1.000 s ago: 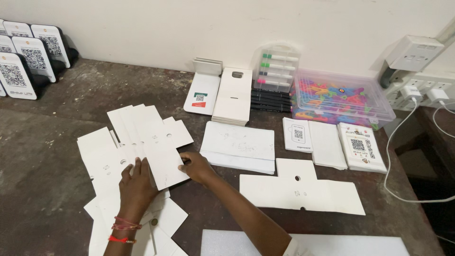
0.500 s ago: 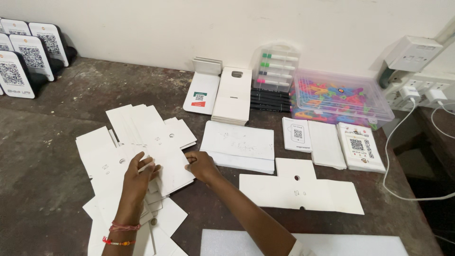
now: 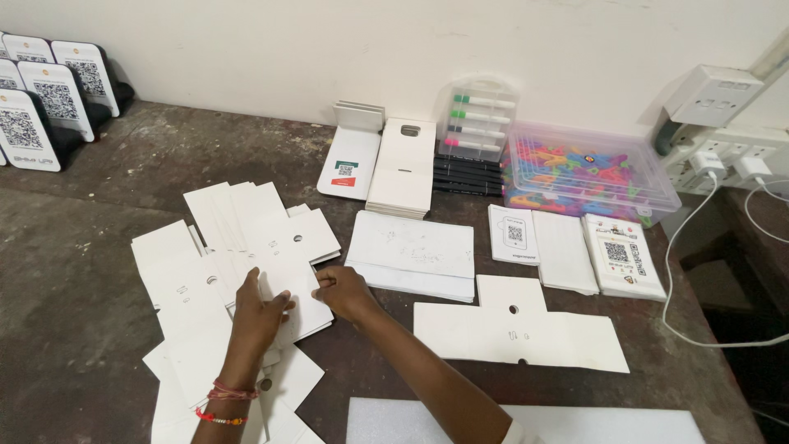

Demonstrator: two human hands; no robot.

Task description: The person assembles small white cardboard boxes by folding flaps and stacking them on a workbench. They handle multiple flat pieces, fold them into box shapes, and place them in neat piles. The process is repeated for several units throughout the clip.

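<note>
On the dark stone counter, left of the flat white cardboard blank with a round hole, both hands work a loose heap of white die-cut card pieces. The left hand presses flat on the top card; the right hand pinches that card's right edge. It looks like one sheet is being separated, which needs a clean lift. The card's long axis runs left-right, slightly tilted
</note>
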